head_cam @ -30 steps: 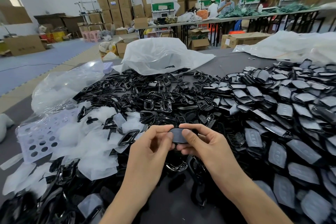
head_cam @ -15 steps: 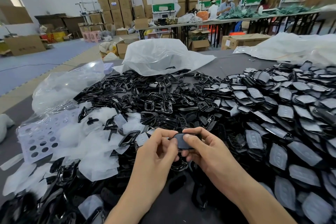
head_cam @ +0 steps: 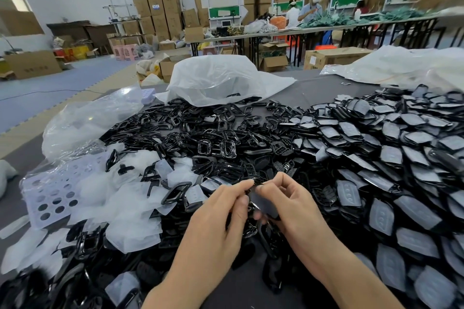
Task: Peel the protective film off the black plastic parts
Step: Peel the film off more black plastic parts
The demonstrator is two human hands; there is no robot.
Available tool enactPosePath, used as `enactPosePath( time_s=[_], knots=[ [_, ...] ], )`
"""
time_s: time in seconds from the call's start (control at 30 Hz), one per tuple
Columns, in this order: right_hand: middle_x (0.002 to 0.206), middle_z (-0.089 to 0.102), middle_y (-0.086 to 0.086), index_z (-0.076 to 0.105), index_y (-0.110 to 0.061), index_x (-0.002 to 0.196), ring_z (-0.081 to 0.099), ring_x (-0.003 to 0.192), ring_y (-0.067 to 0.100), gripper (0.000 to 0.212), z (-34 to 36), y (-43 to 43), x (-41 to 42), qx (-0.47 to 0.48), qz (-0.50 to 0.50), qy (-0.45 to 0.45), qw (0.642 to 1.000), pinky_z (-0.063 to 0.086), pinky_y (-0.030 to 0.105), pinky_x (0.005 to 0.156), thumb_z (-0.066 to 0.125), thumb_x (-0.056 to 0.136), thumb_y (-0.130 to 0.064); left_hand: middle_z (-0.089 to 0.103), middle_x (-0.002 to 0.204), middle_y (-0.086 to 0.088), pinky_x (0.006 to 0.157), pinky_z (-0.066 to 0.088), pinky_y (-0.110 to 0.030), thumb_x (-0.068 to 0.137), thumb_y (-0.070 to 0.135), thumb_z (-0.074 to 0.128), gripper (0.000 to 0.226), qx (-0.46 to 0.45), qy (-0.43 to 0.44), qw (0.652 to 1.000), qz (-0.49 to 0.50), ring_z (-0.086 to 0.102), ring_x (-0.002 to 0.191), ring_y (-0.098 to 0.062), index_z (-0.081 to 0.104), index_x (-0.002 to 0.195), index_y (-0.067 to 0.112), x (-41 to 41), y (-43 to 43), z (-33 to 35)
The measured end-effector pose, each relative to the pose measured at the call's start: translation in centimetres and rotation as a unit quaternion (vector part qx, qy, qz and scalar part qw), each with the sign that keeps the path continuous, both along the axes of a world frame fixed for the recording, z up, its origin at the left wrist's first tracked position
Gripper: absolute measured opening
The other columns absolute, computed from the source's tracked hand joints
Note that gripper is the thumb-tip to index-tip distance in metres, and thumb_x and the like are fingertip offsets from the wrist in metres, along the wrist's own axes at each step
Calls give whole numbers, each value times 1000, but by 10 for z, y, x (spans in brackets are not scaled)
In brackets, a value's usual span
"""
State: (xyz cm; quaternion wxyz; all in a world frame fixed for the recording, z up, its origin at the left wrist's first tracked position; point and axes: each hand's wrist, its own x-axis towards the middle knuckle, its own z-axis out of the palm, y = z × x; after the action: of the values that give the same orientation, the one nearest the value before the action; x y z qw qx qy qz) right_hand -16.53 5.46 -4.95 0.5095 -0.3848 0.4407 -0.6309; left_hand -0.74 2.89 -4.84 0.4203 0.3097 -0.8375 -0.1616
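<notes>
Starting at nine o'clock: a lilac perforated tray (head_cam: 50, 198), and just right of it a drift of peeled film (head_cam: 130, 211), dumped on the near-left side, presumably to stay clear of the unpeeled stock. Up towards twelve, a tangle of bare black frames (head_cam: 200, 138), glossy, no film showing (finished ones, by the look of it).

Now centre, six o'clock. Left hand (head_cam: 218, 216) curled, thumb and forefinger pinched at the top edge of the black part (head_cam: 265, 204), probably hunting for a film corner with a nail. Part held up off the heap and tilted towards the camera, likely for a clear view of that edge. Right hand (head_cam: 293, 206) wrapped round the part's right side, fingers curled beneath, thumb on top, seemingly bracing it against the pull. No telling yet if any film lifted; too small to make out.

Over at three o'clock: a broad spread of filmed parts (head_cam: 389, 158), grey film face-up, within easy reach of the right hand for the next pick. Plenty left to do.
</notes>
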Motion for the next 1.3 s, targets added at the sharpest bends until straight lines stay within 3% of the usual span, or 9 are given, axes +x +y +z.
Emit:
enactPosePath(
  time_s=[0.17,0.4,0.5,0.63,0.77,0.87,1.1,1.2,1.3],
  knots=[
    [64,61,7,52,-22,63,58,56,17,34,-1,-1,0,-12,-70,-29,997,51,25,55,65,90,-6,61,101,14,73,52,-28,101,20,45,34,-88,-95,991,-17,60,85,-6,58,132,23,-2,3,-1],
    [65,60,7,48,-18,70,66,59,19,28,0,-1,-7,-4,-93,-46,995,53,24,53,65,89,-6,55,78,11,64,36,-13,94,18,49,37,-83,-140,985,-62,51,68,-7,64,126,28,-12,17,0],
    [66,53,6,47,-21,67,58,59,17,31,0,-2,-7,-4,-99,-24,995,50,31,63,67,88,-9,56,83,14,65,43,-15,95,17,50,36,-72,-92,992,-52,52,69,-3,62,126,30,-7,13,2],
    [62,59,5,50,-17,68,60,53,18,29,2,2,-2,-12,-91,22,996,52,25,56,67,89,-7,45,89,27,62,40,-14,96,18,49,31,-96,-96,991,-11,45,69,5,58,122,32,2,5,5],
    [65,64,1,51,-12,77,62,52,16,22,4,5,5,-20,-86,56,994,53,22,52,67,91,-4,52,82,14,54,40,-23,95,24,46,27,-165,-170,969,72,52,63,-9,58,117,35,6,-7,2],
    [66,64,-4,50,-11,80,64,52,15,21,3,4,6,-1,-92,62,994,50,22,47,66,92,-5,57,82,12,54,45,-26,96,23,46,25,-174,-134,968,120,57,65,-11,62,114,29,7,-12,-1],
    [68,64,-4,52,-11,80,67,54,19,20,3,3,5,13,-98,46,994,49,23,47,67,92,-7,58,81,21,57,40,-15,97,28,45,23,-99,-32,987,123,51,64,-2,57,116,32,6,-7,-4],
    [75,67,-1,58,-10,82,68,57,19,16,3,4,6,-5,-76,37,996,51,22,50,70,92,-10,60,77,13,53,41,-16,99,38,47,17,47,57,994,85,55,60,-8,57,111,44,-1,-2,-4],
    [75,71,7,71,-13,85,66,62,17,11,2,6,9,-41,-29,38,998,52,22,54,73,86,-23,66,75,10,55,45,-14,99,27,59,13,198,142,970,11,59,59,-4,65,100,39,-8,1,-2]
  ],
)
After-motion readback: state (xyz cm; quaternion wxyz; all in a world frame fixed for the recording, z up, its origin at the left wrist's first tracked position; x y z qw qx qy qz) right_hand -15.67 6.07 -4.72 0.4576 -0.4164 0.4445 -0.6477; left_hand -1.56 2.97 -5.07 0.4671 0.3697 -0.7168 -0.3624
